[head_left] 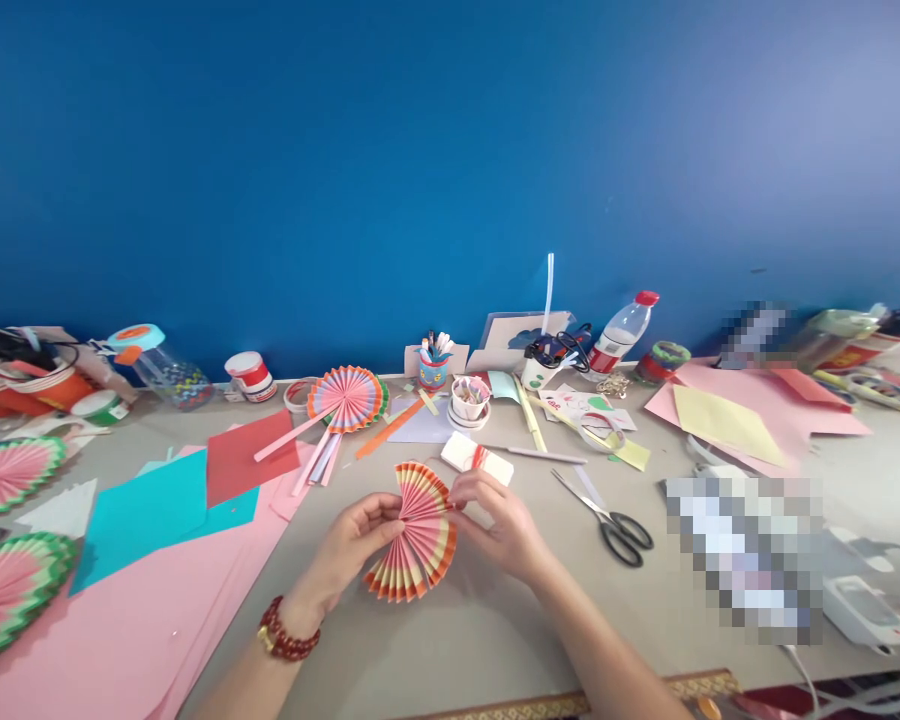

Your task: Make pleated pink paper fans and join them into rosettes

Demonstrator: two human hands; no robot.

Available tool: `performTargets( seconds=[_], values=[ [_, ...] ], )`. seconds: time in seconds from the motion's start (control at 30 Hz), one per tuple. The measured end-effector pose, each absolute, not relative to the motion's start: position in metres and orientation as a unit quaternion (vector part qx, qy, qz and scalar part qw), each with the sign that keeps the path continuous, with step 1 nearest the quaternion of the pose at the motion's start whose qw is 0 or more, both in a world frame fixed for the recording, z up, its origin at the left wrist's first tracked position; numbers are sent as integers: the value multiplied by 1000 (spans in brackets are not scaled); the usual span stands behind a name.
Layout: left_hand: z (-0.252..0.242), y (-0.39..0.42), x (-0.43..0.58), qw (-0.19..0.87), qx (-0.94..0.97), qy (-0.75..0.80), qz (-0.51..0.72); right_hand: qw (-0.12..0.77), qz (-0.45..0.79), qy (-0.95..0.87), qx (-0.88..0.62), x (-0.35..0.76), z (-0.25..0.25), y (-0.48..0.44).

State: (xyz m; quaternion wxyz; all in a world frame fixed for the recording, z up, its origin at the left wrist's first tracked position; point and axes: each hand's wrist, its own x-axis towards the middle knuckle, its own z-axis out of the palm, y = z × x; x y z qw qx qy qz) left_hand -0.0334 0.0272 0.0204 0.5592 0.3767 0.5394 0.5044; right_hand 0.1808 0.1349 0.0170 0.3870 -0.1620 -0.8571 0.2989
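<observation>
A pleated paper fan (420,560), pink and cream with an orange rim, is spread nearly into a full round over the table (487,630). My left hand (367,535) pinches it near its centre, thumb on top. My right hand (502,520) has its fingers closed at the fan's right edge. Behind my right hand lies a white block wound with red thread (478,458). Black-handled scissors (607,520) lie partly open to the right of my right hand.
Finished paper fans (346,400) lie at the back and at the left edge. Coloured sheets (146,510) spread over the left side. A bottle (621,335), a pen cup (433,370) and a bead jar (169,375) stand by the blue wall. A power strip (870,610) sits at right.
</observation>
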Motion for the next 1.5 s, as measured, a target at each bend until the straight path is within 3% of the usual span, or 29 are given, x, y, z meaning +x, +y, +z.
performTargets(
  seconds=[0.57,0.9,1.5],
  values=[
    [7,29,-44,515,404,587,476,334,158,-911,-181,178,25,126],
    [3,25,-54,525,468,573,422,314,198,-908,-193,180,22,127],
    [15,27,-45,491,458,544,503,360,205,-895,-166,179,20,129]
  ],
)
